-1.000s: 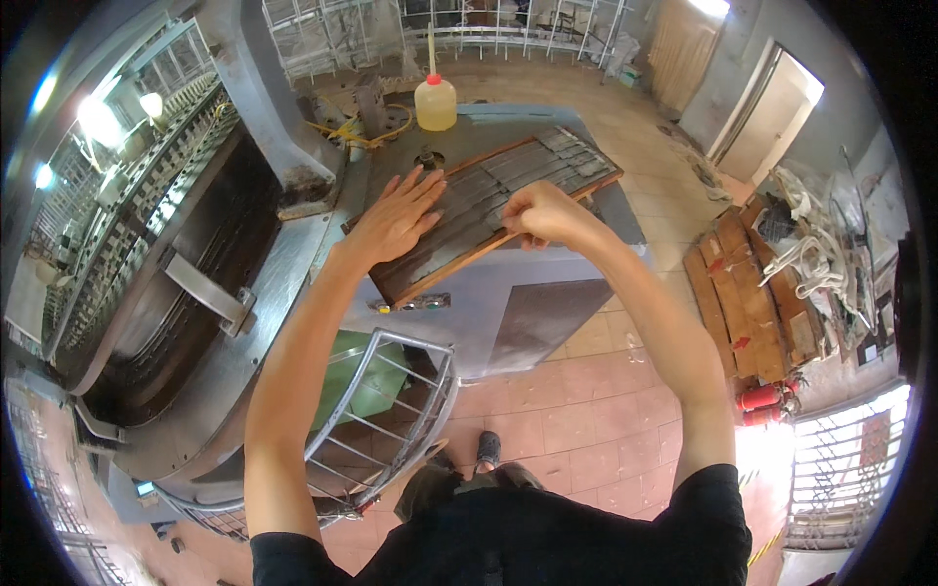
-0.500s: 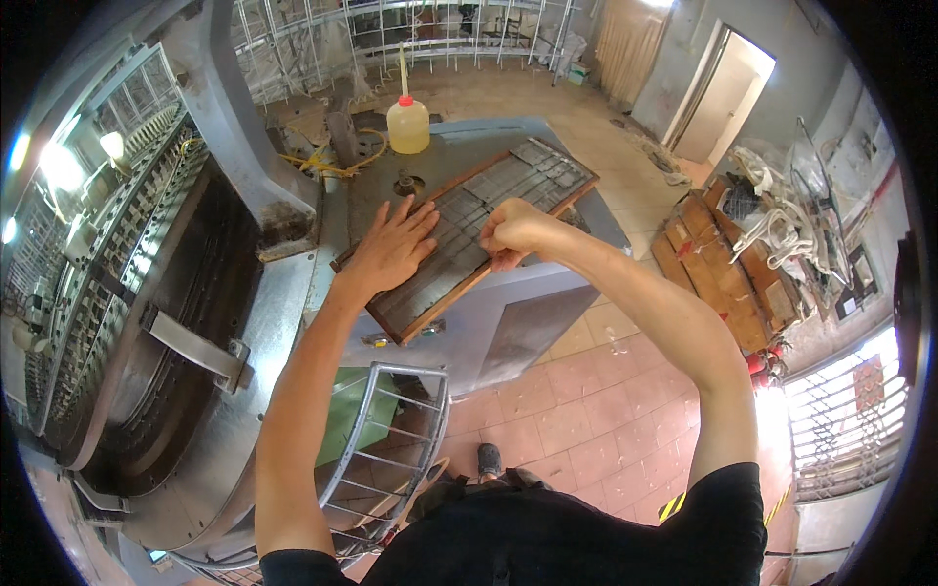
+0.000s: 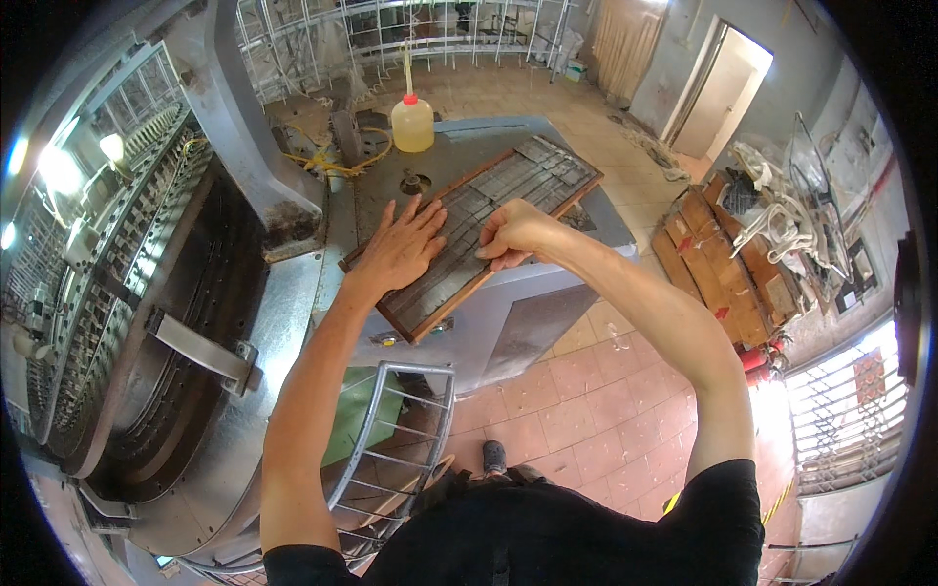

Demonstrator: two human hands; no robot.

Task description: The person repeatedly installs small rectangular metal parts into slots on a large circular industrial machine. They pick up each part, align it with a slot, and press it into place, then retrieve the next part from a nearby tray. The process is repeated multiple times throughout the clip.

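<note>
A shallow wooden-framed tray, packed with rows of thin grey metal strips, lies slantwise on top of a grey-blue machine cabinet. My left hand rests palm down over the tray's left side, fingers stretched out and slightly spread. Just right of it, my right hand is closed in a pinch over the strips near the tray's near edge. Whatever its fingertips hold, if anything, is hidden or too small to make out.
Behind the tray stands a bottle of yellow liquid with a red cap and long spout. A large round machine fills the left. A metal rail frame is near my body. Wooden boards lean at the right.
The whole view has shifted slightly. Both hands stay at nearly the same places over the tray, the right still pinched.
</note>
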